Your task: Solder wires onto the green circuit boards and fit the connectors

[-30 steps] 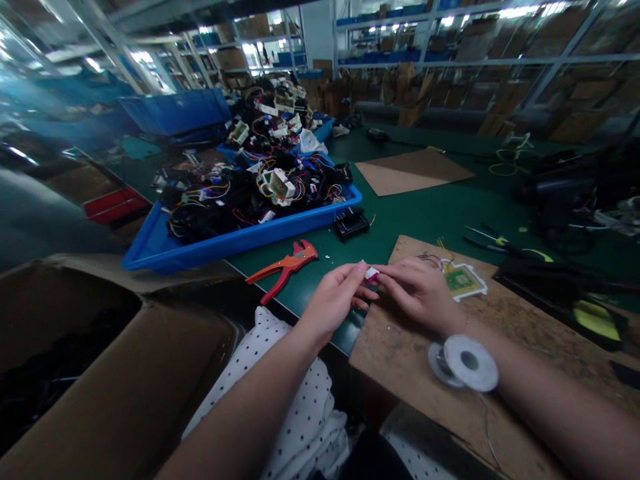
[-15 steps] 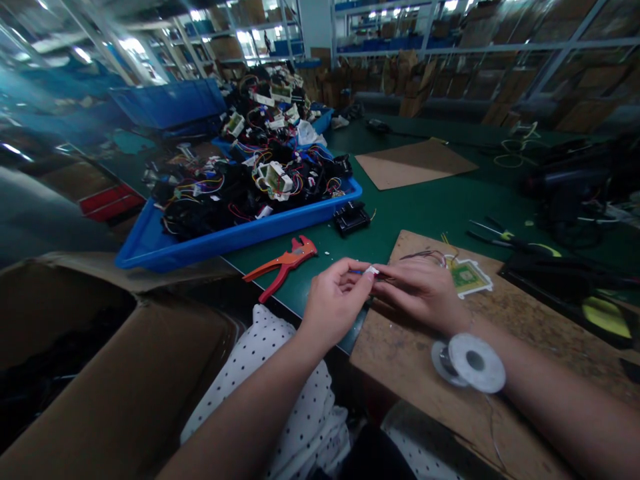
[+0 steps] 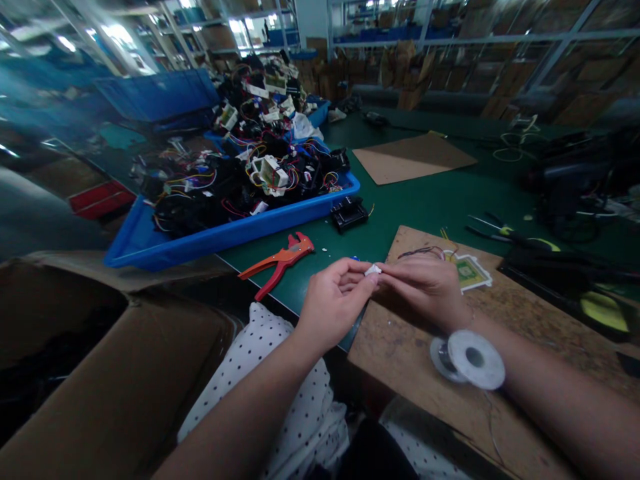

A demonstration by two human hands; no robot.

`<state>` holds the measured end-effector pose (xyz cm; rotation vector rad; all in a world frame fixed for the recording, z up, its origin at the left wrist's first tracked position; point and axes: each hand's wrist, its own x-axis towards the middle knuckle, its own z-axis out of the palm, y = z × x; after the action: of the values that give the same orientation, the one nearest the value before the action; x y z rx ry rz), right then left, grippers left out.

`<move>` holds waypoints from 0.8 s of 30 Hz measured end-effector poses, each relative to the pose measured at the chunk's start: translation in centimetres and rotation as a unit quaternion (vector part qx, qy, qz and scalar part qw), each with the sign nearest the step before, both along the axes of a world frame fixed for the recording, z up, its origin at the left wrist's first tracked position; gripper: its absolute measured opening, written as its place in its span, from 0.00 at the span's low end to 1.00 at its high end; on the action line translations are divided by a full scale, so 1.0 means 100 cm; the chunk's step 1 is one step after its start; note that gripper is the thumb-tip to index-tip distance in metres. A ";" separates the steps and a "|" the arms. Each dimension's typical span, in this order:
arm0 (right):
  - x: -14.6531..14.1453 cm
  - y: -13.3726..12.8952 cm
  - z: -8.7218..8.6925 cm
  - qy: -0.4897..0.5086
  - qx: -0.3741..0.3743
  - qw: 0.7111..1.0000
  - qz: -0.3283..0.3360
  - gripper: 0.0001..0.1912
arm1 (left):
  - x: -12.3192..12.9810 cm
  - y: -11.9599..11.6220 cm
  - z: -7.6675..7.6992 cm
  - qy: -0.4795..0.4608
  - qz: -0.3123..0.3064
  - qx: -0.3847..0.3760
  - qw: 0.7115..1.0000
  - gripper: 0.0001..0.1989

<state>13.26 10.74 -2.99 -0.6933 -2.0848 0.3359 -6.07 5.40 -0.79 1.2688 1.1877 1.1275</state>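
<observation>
Between my fingertips is a small white connector [image 3: 373, 270]. My left hand [image 3: 336, 300] pinches it with thumb and forefinger from the left. From the right, my right hand [image 3: 427, 290] meets it with its fingers pressed together; whether they grip the connector or a wire behind it is hidden. Thin dark wires [image 3: 423, 251] run beyond my right hand towards a green circuit board in a white frame [image 3: 469, 273], which lies on the brown board [image 3: 395, 333]. Beside my right forearm is a spool of thin wire [image 3: 473, 360].
Red-orange wire strippers [image 3: 281, 261] lie left of my hands. Behind them a blue tray [image 3: 235, 235] is heaped with wired black parts, and a black part [image 3: 349, 215] sits at its corner. Pliers [image 3: 493, 230] rest on the right. A cardboard box [image 3: 115, 360] stands lower left.
The white connector shows more plainly between my fingertips and has turned slightly. My hands stay close together in nearly the same place. The view has shifted a little.
</observation>
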 end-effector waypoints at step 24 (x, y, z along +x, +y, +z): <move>0.002 0.002 0.000 0.001 0.009 1.000 -0.020 0.07 | -0.001 0.001 0.004 -0.063 0.013 -0.025 0.998 0.14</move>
<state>13.43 10.98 -2.96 -0.7234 -2.0674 0.2946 -6.12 5.53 -0.39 1.1298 1.1339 1.1716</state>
